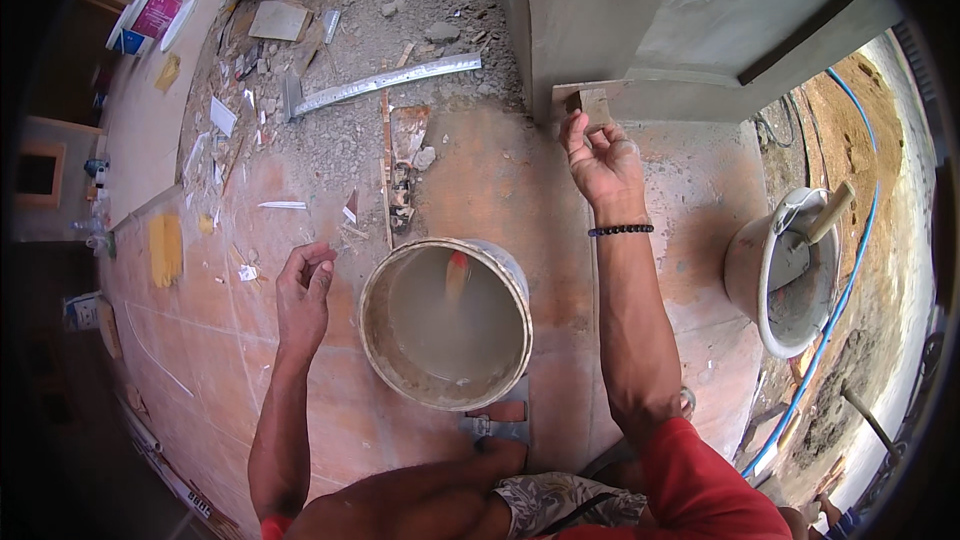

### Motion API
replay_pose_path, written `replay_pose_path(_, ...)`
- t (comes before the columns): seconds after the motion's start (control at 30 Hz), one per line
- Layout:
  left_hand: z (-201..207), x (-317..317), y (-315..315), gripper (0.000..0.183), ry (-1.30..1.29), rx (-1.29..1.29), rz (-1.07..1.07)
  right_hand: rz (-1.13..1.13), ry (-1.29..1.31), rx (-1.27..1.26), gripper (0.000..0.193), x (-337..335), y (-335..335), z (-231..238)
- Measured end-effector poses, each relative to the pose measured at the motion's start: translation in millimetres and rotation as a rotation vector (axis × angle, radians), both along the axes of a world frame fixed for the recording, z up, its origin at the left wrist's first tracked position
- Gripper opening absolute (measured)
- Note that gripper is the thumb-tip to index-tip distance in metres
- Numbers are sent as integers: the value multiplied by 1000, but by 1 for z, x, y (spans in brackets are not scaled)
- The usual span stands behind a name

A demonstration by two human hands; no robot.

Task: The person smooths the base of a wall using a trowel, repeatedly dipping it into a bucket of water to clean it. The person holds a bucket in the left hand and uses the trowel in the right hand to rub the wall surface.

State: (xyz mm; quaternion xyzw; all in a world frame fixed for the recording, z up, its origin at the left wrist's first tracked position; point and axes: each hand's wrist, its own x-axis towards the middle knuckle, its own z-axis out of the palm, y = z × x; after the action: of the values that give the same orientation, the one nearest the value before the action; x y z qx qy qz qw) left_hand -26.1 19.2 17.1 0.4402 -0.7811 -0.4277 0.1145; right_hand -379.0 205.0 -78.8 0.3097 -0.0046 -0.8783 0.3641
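Observation:
Out to the left, my left hand hovers over the tiled floor beside a round bucket, its fingers loosely bent and nothing visible in them. The bucket stands between my arms and holds murky grey water. A wooden handle with a red tip sticks up out of that water. My right hand reaches forward to the foot of a grey plastered wall, palm turned up. Its curled fingers are at a small flat trowel that lies against the wall's lower edge; the fingers partly hide its grip.
A plastered wall rises ahead. To the right a pale tub holds grey mortar and a wooden-handled tool, with a blue hose beyond. Rubble, a bent metal strip and a yellow sponge lie forward and left.

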Motion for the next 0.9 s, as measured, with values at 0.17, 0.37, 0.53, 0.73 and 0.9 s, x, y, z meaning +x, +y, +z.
replay_pose_path(0.17,-6,1,1,23,32,21,-16,-65,14,-235,35,8,-8,116)
replay_pose_path(0.37,-7,-14,1,24,119,61,-29,98,544,-582,42,52,71,219)
replay_pose_path(0.53,-1,-38,7,21,220,8,10,26,697,-44,44,66,147,186)
replay_pose_path(0.73,17,-77,6,12,281,-58,-46,484,930,440,39,36,141,201)
replay_pose_path(0.9,55,-92,11,14,361,-257,-202,1237,1226,690,51,31,158,236)
